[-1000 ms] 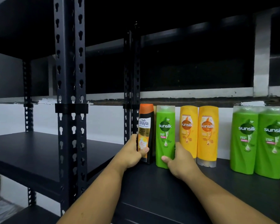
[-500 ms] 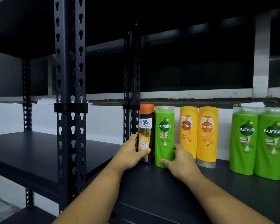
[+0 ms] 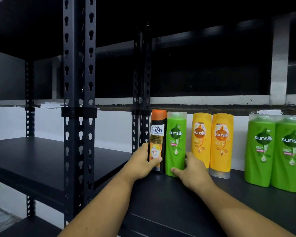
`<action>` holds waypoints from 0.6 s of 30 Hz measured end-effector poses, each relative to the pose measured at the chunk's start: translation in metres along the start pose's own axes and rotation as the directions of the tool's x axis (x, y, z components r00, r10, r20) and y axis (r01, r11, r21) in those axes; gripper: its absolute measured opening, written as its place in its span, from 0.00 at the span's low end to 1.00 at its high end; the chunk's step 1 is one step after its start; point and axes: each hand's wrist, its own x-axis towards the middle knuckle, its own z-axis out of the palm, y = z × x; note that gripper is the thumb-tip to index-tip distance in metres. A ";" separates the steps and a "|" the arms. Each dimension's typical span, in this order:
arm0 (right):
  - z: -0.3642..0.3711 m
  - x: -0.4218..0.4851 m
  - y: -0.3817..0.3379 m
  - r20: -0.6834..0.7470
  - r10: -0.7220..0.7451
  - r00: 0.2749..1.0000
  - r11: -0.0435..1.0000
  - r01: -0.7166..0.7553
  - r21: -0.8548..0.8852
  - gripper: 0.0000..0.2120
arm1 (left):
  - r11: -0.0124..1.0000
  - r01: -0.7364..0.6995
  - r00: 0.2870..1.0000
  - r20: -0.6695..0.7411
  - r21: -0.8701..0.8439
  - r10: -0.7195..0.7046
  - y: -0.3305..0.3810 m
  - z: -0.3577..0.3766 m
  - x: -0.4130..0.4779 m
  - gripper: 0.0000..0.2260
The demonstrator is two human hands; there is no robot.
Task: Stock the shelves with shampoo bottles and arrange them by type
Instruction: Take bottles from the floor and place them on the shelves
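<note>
You look to be sorting two bottles at once, so treat each hand's bottle separately. The single green bottle in your right hand belongs, by type, with the green pair. That pair stands well to the right of the hand, beyond the yellow pair just beside your knuckles. Lift the bottle clear of the shelf board rather than dragging it. Carry it in front of the yellow bottles and set it down touching the nearest green one, label forward. The Shayla bottle in your left hand is the only one of its kind in view. Steady it upright by the rear post just beyond that hand, since a tall, narrow bottle will likely tip if its neighbour brushes it on leaving.

Your left hand wraps the Shayla bottle low down, thumb across the front of the label, fingers hidden behind it. Your right hand grips the single green bottle near its base, thumb on the front, fingers curled round the far side. Both bottles stand upright, close side by side.
</note>
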 end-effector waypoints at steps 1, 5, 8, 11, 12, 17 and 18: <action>0.001 0.000 0.000 -0.003 0.003 1.000 1.000 -0.003 0.004 0.28 | 1.000 -0.004 1.000 0.005 0.001 0.004 0.000 0.001 0.000 0.21; -0.002 -0.002 -0.003 -0.119 0.016 0.993 0.999 -0.011 0.046 0.23 | 0.999 0.026 0.998 0.054 0.029 -0.028 0.003 0.001 -0.003 0.17; -0.012 -0.006 -0.007 -0.190 0.012 0.982 0.999 -0.021 -0.047 0.18 | 0.995 0.068 0.992 0.100 0.069 -0.075 0.000 0.002 -0.005 0.16; -0.015 -0.012 -0.008 -0.095 -0.016 0.995 0.984 -0.001 -0.178 0.15 | 0.978 0.107 0.984 0.120 0.179 -0.129 -0.003 0.003 -0.009 0.22; -0.016 -0.013 -0.008 -0.060 -0.030 0.998 0.974 0.016 -0.226 0.15 | 0.966 0.125 0.979 0.131 0.224 -0.157 -0.003 0.003 -0.011 0.24; -0.017 -0.018 -0.012 0.149 -0.157 0.976 0.920 0.200 -0.337 0.18 | 0.900 0.163 0.956 0.159 0.405 -0.245 0.004 -0.003 -0.032 0.37; -0.018 -0.020 -0.012 0.205 -0.169 0.964 0.916 0.231 -0.329 0.16 | 0.888 0.153 0.956 0.163 0.433 -0.244 0.008 -0.006 -0.039 0.36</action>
